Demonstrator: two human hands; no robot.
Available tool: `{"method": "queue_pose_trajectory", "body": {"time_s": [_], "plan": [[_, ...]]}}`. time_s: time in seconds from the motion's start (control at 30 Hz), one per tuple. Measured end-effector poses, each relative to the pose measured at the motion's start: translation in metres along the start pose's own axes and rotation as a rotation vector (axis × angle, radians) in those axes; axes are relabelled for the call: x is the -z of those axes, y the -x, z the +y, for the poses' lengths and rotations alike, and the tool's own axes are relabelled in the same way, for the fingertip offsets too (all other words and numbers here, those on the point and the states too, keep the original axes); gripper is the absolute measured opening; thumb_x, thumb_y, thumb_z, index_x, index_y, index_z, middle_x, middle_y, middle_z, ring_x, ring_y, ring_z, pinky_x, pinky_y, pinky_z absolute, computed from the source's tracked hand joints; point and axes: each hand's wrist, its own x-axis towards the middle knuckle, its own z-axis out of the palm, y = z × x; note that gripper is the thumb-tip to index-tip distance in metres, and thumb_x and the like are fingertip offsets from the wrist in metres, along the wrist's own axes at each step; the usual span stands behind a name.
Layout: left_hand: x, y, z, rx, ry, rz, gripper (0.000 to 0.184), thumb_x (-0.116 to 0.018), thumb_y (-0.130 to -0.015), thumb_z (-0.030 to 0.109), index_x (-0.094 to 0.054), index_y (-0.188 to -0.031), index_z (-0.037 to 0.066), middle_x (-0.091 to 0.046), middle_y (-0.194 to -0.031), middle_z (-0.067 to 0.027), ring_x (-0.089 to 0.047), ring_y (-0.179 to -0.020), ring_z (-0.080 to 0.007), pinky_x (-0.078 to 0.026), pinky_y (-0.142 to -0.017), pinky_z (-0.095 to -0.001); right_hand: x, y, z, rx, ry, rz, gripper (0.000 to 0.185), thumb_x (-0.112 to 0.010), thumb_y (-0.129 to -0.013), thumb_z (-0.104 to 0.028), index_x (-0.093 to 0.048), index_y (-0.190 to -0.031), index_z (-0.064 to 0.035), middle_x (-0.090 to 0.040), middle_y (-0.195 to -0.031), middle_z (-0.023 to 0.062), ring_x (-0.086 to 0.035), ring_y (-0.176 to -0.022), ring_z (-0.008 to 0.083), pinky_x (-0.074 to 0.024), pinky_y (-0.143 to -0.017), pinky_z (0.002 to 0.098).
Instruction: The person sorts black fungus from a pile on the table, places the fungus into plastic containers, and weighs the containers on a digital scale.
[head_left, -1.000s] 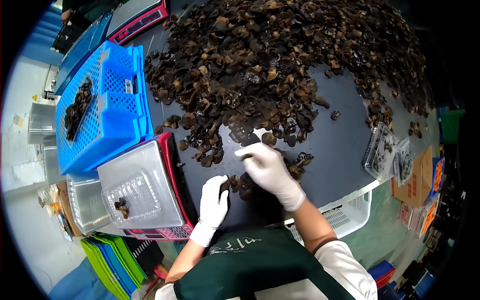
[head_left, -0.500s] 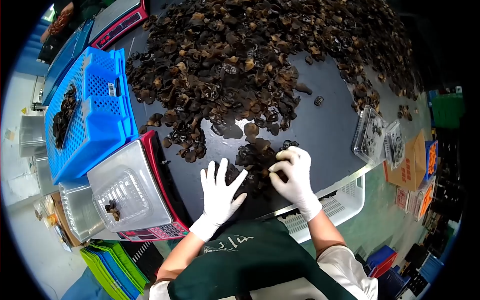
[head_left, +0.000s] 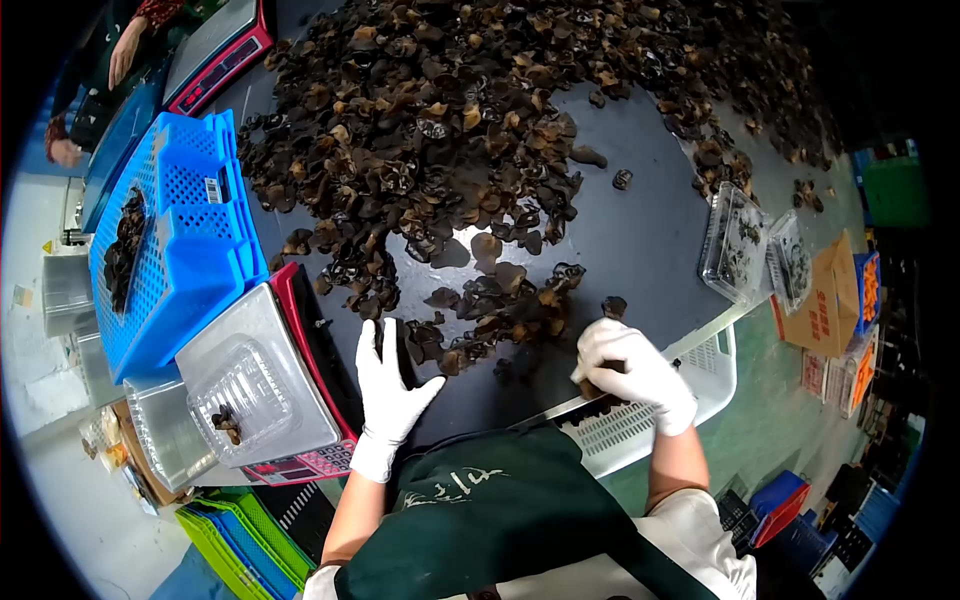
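Note:
A large heap of dark brown wood ear mushrooms (head_left: 400,140) covers the far part of the grey table. Closer in lies a smaller loose pile of the same mushrooms (head_left: 500,305). My left hand (head_left: 388,395), in a white glove, rests at the left side of this small pile with its fingers apart, holding nothing. At the table's near edge, beside the white basket (head_left: 715,395), my gloved right hand (head_left: 635,372) is closed, with a dark brown mushroom showing at its fingers. One more mushroom (head_left: 614,307) lies just beyond that hand.
To the left, a red scale (head_left: 330,425) bears a clear plastic tray (head_left: 262,385) with a few mushroom pieces. Behind it stand blue crates (head_left: 205,240) and another scale (head_left: 215,65). Clear containers (head_left: 735,245) sit at right. Another person's hand (head_left: 125,50) shows at top left.
My right hand has moved right and toward me, from the small pile to the table edge by the basket. My left hand has shifted left. The small pile is more spread out.

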Motion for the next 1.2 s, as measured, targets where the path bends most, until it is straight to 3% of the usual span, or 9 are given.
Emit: {"method": "queue_pose_trajectory", "body": {"time_s": [0.07,0.17,0.23,0.43,0.6,0.83,0.93,1.07,1.2], "plan": [[-0.004,0.004,-0.003,0.006,-0.003,-0.005,0.096,-0.082,-0.061,0.031,-0.037,-0.143,0.009,-0.026,-0.146,-0.0268,-0.028,-0.133,-0.0429,-0.024,-0.11,-0.0478,0.022,0.011,-0.003,-0.182,-0.04,-0.196,0.004,-0.065,-0.073,-0.004,-0.067,-0.07,-0.0042,-0.068,-0.076,0.0076,-0.063,-0.075,0.0222,-0.0492,-0.074,0.0356],[-0.01,0.006,0.007,-0.066,-0.07,-0.06,0.087,-0.082,-0.063,0.029,-0.044,-0.139,0.011,-0.024,-0.148,-0.023,-0.026,-0.136,-0.0391,-0.025,-0.111,-0.0455,0.012,0.012,0.007,-0.136,0.409,0.351,0.011,-0.066,-0.072,-0.006,-0.068,-0.083,-0.0055,-0.066,-0.08,0.0065,-0.061,-0.084,0.0254,-0.0467,-0.08,0.0357],[-0.013,0.006,0.021,-0.095,0.037,-0.129,0.073,-0.081,-0.064,0.025,-0.053,-0.131,0.015,-0.025,-0.148,-0.0228,-0.024,-0.136,-0.0414,-0.023,-0.111,-0.0484,-0.001,0.005,0.029,-0.038,0.751,0.562,0.025,-0.067,-0.07,-0.01,-0.067,-0.094,-0.0064,-0.062,-0.098,0.0129,-0.057,-0.092,0.0323,-0.0439,-0.086,0.0402],[-0.019,-0.002,0.051,-0.331,-0.205,-0.187,0.06,-0.073,-0.074,0.035,-0.056,-0.129,0.019,-0.025,-0.148,-0.0261,-0.021,-0.134,-0.0516,-0.02,-0.107,-0.0613,-0.087,-0.01,0.017,-0.026,0.666,0.201,0.048,-0.067,-0.072,-0.032,-0.06,-0.115,-0.0122,-0.043,-0.135,0.0176,-0.037,-0.124,0.038,-0.0274,-0.103,0.0564],[0.0,-0.001,0.031,-0.38,-0.084,-0.191,0.023,-0.075,-0.069,0.025,-0.069,-0.088,0.014,-0.034,-0.144,-0.0227,-0.022,-0.133,-0.0514,-0.024,-0.106,-0.06,-0.081,-0.002,0.023,0.14,0.506,0.23,0.033,-0.069,-0.07,-0.033,-0.067,-0.099,-0.0188,-0.05,-0.129,0.0106,-0.038,-0.124,0.0351,-0.0269,-0.103,0.0565],[-0.004,-0.061,0.031,-0.261,-0.046,0.016,0.051,-0.066,-0.079,0.018,-0.056,-0.128,0.014,-0.03,-0.147,-0.0237,-0.027,-0.134,-0.046,-0.024,-0.109,-0.0526,-0.042,-0.063,0.048,0.184,0.362,0.531,0.022,-0.062,-0.076,-0.009,-0.066,-0.097,-0.0059,-0.06,-0.109,0.0118,-0.056,-0.101,0.032,-0.046,-0.085,0.0436],[-0.009,-0.073,0.036,-0.365,-0.218,-0.072,0.049,-0.065,-0.079,0.024,-0.058,-0.127,0.017,-0.027,-0.148,-0.0236,-0.023,-0.134,-0.049,-0.023,-0.11,-0.0539,-0.056,-0.075,0.034,0.254,0.651,0.46,0.034,-0.063,-0.075,-0.017,-0.065,-0.108,-0.0084,-0.057,-0.118,0.0138,-0.051,-0.108,0.0385,-0.0418,-0.092,0.048],[-0.007,-0.053,0.023,-0.344,-0.172,-0.117,0.043,-0.067,-0.078,0.021,-0.062,-0.121,0.014,-0.03,-0.147,-0.0246,-0.025,-0.134,-0.0474,-0.023,-0.111,-0.051,-0.07,-0.055,0.036,0.098,0.556,0.355,0.033,-0.064,-0.076,-0.022,-0.066,-0.108,-0.0137,-0.05,-0.128,0.0096,-0.041,-0.121,0.0337,-0.0296,-0.103,0.0477],[0.001,-0.027,0.015,-0.296,-0.006,0.033,0.039,-0.062,-0.084,0.013,-0.06,-0.122,0.007,-0.037,-0.143,-0.0236,-0.035,-0.132,-0.0394,-0.026,-0.11,-0.0463,-0.07,-0.033,0.022,0.168,0.634,0.403,0.022,-0.072,-0.07,-0.022,-0.069,-0.091,-0.0175,-0.058,-0.075,-0.0046,-0.052,-0.082,0.0169,-0.0356,-0.084,0.0368]]}}
